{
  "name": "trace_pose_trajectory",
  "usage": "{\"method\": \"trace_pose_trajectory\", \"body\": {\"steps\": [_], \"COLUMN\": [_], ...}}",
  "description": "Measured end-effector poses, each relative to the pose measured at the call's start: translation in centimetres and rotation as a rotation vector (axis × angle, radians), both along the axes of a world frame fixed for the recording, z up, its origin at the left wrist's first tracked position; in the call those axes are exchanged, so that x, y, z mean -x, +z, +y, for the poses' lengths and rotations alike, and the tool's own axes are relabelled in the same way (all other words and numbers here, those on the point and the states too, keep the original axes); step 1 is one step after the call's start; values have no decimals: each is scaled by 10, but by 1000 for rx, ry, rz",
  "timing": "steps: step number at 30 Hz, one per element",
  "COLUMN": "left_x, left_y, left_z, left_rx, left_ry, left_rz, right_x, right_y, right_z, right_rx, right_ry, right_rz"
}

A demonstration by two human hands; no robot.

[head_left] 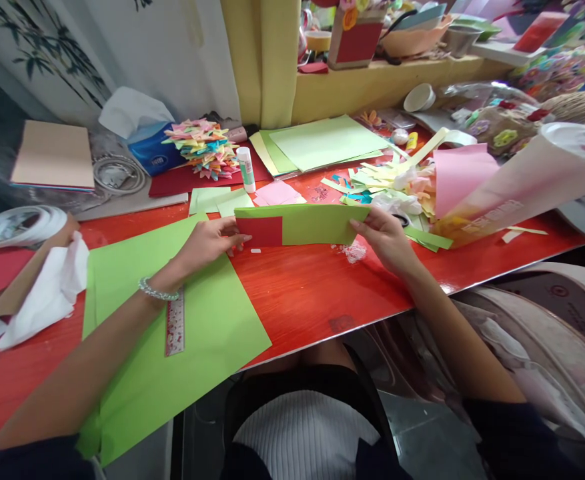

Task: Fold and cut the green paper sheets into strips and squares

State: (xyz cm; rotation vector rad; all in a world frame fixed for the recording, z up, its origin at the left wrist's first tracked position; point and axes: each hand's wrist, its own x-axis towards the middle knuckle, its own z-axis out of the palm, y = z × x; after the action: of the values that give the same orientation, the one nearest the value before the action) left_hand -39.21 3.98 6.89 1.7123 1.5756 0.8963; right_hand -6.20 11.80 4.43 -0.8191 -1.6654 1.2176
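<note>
Between my two hands a long strip of green paper [317,225] is held up just over the red table. My left hand [211,241] pinches its left end, where a red paper rectangle [261,231] lies flat against the strip. At the right end, the thumb and fingers of my right hand [383,239] are closed on the green paper. Beneath my left forearm lies a large green sheet [212,327] with a clear patterned ruler [175,325] on it. A glue stick [245,169] stands upright behind the strip.
Paper scraps [372,180] heap behind my right hand, beside a large whitish cone-shaped roll [532,187]. Green sheets [327,141] lie at the back. A folded-paper star pile [205,148] stands near a blue tissue pack [155,148]. The table's front edge [332,335] runs before my lap.
</note>
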Motion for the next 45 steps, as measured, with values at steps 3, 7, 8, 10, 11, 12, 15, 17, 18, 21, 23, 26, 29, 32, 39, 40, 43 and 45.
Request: {"method": "trace_pose_trajectory", "body": {"steps": [3, 7, 8, 10, 11, 12, 15, 17, 18, 21, 23, 26, 29, 32, 39, 40, 43, 45], "left_x": [0, -1, -1, -1, -1, -1, -2, -4, -5, -8, -10, -12, -14, -15, -13, -12, -9, -6], "left_y": [-1, -3, -3, -5, -5, -6, -4, 1, 5, 17, 23, 25, 22, 20, 21, 21, 18, 14], "left_z": [0, -1, -1, -1, -1, -1, -2, -3, -3, -4, -5, -7, -7, -7, -5, -6, -7, -6], "left_rx": [-8, -8, -7, -6, -8, -15, -51, -54, -34, 90, 174, 281, 369, 412, 416, 378, 172, 22], "left_ry": [10, 14, 17, 26, 31, 36, 48, 52, 50, 25, 10, 16, 36, 64, 97, 96, 85, 71], "left_rz": [16, 26, 30, 41, 50, 60, 103, 108, 91, 10, -41, -166, -289, -347, -359, -343, -209, -65], "right_x": [0, 1, 2, 2, 3, 3, 2, 1, 1, -2, -4, -7, -11, -16, -21, -20, -15, -11], "right_y": [-1, -1, 0, 1, 2, 2, 0, -2, -2, 3, 11, 25, 35, 35, 39, 41, 41, 35], "right_z": [0, -2, -2, -3, -3, -3, -2, -1, -1, -2, -4, -10, -13, -13, -16, -17, -19, -17], "right_rx": [9, 19, 21, 19, 14, 7, -4, 11, 24, 67, 100, 156, 179, 138, -20, -12, -4, -21], "right_ry": [39, 31, 29, 35, 40, 42, 32, 8, -3, -5, 16, 14, -6, 34, -33, -19, -5, -19], "right_rz": [14, -3, -6, -5, -6, -9, -32, -47, -49, -36, -39, -110, -162, -147, -228, -207, -124, -90]}}
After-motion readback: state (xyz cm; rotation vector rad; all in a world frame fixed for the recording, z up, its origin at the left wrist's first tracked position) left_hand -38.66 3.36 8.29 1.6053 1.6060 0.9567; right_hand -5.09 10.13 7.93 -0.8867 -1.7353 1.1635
